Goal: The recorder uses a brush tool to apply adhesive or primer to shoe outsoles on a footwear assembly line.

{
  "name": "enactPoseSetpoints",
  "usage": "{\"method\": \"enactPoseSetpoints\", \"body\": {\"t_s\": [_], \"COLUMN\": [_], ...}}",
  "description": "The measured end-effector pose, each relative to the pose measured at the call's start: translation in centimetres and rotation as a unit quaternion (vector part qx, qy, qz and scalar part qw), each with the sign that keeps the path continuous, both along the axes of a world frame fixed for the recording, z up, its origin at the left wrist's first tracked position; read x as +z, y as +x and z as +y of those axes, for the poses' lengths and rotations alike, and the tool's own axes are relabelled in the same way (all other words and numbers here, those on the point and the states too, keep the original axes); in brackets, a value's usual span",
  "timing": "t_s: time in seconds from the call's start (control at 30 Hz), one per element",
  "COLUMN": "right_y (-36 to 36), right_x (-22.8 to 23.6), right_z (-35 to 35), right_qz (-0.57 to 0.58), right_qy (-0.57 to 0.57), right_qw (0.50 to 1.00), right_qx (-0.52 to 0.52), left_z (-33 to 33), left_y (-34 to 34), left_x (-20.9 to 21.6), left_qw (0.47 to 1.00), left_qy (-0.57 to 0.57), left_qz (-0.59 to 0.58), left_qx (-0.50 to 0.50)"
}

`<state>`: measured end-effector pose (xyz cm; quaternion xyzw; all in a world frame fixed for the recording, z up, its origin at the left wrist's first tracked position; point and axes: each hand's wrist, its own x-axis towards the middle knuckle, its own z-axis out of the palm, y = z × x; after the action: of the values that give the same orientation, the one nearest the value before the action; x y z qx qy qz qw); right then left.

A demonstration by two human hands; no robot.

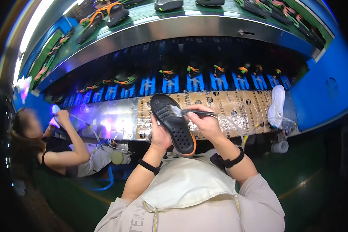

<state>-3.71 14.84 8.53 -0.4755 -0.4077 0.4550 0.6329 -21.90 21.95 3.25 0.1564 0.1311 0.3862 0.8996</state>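
A black shoe sole [174, 125] with an orange edge at its heel is tilted up in front of me. It has ridges across the front half and rows of small holes in the heel half. My left hand [161, 134] grips it along its left edge, the fingers hidden behind it. In my right hand [208, 123] is a dark-handled brush [199, 112] with a thin clear hose running from its rear. Its pale tip lies against the middle of the sole's upper face.
Brown printed cardboard [228, 102] covers the bench before me. A white sole [276, 106] lies at its right end, above a small white cup [279, 147]. Beyond, shoes ride on blue holders [195, 82], under a shelf [181, 25] of shoes. A co-worker [65, 150] sits at left.
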Motion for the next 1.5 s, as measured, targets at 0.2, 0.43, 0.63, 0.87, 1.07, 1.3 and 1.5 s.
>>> {"method": "enactPoseSetpoints", "body": {"t_s": [0.2, 0.43, 0.63, 0.87, 1.07, 1.3, 1.5], "right_y": [-2.6, -4.9, -5.7, -0.8, -2.7, -2.1, -2.2], "right_x": [0.2, 1.2, 0.9, 6.6, 5.0, 2.7, 3.8], "right_z": [2.6, 3.1, 1.4, -1.7, 1.2, 2.0, 1.9], "right_qz": [-0.050, -0.098, -0.283, -0.458, -0.200, -0.206, -0.385], "right_qy": [0.001, -0.002, 0.077, -0.011, 0.013, 0.117, 0.178], "right_qw": [0.999, 0.995, 0.956, 0.864, 0.979, 0.962, 0.904], "right_qx": [-0.021, -0.036, -0.023, 0.207, -0.044, 0.136, 0.047], "left_z": [-0.2, -1.0, 0.3, 2.9, -0.5, -0.1, -0.5], "left_y": [-0.8, -1.3, -1.4, -2.9, -0.8, -1.9, -1.9], "left_x": [-1.1, -0.9, -2.5, -2.0, -0.2, -1.2, -0.5], "left_qw": [0.999, 1.000, 0.994, 0.997, 0.998, 0.998, 0.999], "left_qy": [-0.022, 0.007, 0.043, 0.079, 0.029, 0.065, 0.019], "left_qz": [0.026, 0.010, 0.089, -0.010, 0.039, 0.011, 0.034], "left_qx": [-0.016, -0.018, 0.045, -0.017, 0.032, 0.023, 0.028]}}
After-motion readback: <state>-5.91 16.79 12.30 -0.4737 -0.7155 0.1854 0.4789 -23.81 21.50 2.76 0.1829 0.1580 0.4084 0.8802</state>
